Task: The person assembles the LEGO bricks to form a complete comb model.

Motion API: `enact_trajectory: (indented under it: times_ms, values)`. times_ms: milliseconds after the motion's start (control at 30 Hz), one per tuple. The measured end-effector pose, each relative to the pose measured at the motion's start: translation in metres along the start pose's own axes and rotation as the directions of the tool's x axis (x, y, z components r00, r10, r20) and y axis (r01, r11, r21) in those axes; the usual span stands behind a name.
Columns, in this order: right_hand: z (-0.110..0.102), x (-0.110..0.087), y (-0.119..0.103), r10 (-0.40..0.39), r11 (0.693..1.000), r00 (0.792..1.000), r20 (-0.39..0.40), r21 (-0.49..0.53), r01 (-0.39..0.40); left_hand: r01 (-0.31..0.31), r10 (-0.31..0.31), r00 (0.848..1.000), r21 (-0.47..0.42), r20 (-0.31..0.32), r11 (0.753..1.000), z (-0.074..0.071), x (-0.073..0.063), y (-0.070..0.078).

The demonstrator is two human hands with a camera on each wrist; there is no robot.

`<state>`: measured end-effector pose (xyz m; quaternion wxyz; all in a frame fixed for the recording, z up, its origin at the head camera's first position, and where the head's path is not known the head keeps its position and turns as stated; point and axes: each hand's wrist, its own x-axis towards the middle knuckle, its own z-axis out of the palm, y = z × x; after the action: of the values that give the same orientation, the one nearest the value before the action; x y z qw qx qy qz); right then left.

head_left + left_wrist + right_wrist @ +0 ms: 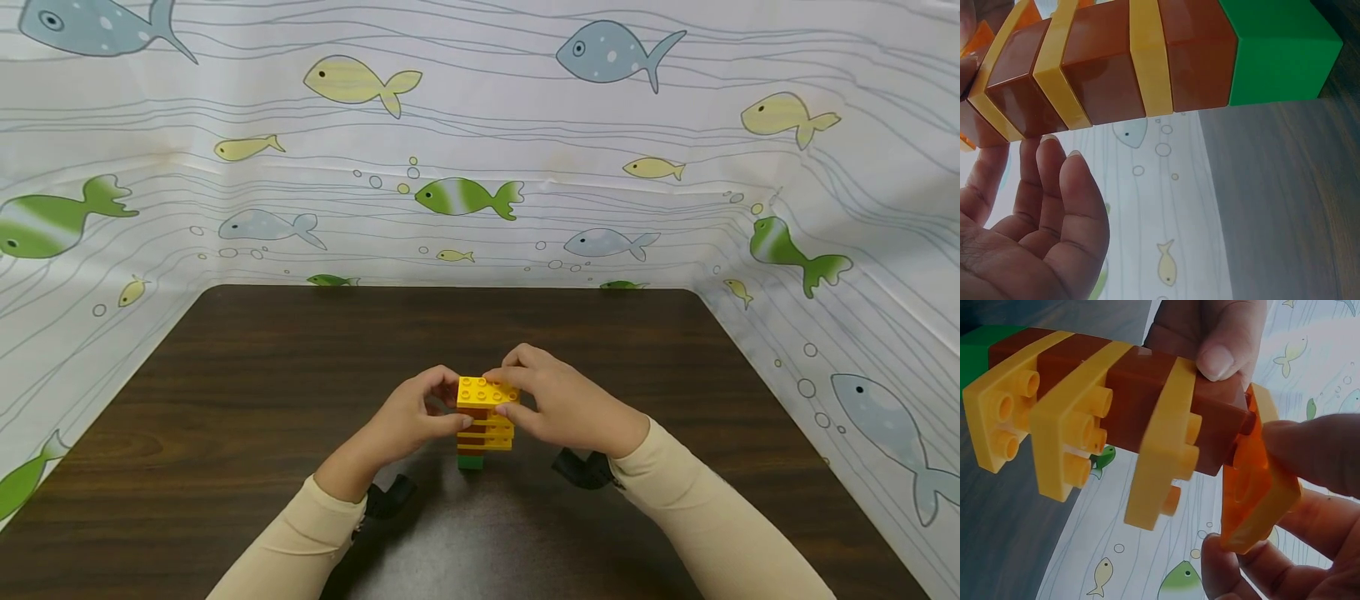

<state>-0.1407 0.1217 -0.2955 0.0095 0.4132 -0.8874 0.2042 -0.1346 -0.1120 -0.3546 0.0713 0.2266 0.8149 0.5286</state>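
On the table [300,500] stands a tower of toy building bricks: a green brick [470,462] at its base, then brown bricks alternating with thin yellow plates. The plates jut out to the right. My left hand [405,421] grips the upper tower from the left, its thumb on the top brown brick [1200,444]. From the right, my right hand [566,404] pinches the topmost yellow plate [1260,487] between thumb and fingers. That plate sits tilted at the top brown brick, with brown studs showing in a gap in the right wrist view.
Dark wood-grain tabletop surrounds the tower. A white sheet [480,133] printed with fish hangs behind the table and along both sides. Black straps or mounts [585,468] are worn at both wrists, under beige sleeves [697,492].
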Motion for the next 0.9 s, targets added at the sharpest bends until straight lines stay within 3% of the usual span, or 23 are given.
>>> enact_trajectory:
  times_ms: [467, 733, 900]
  values:
    - [0.0008, 0.0018, -0.0012, -0.025, 0.999, 1.000, 0.000, -0.032, 0.025, 0.000, 0.000, 1.000, -0.002, -0.008, 1.000, -0.0005, -0.0013, 0.0011]
    - [0.0013, 0.0014, 0.0001, -0.031, 0.999, 1.000, -0.002, -0.027, 0.031, -0.025, 0.021, 0.996, -0.046, -0.084, 0.999, -0.0003, -0.0026, 0.0058]
    - [-0.0002, 0.0013, 0.0007, -0.028, 0.999, 1.000, 0.006, -0.016, 0.028, -0.032, 0.028, 0.997, -0.061, -0.068, 0.998, -0.0008, -0.0022, 0.0066]
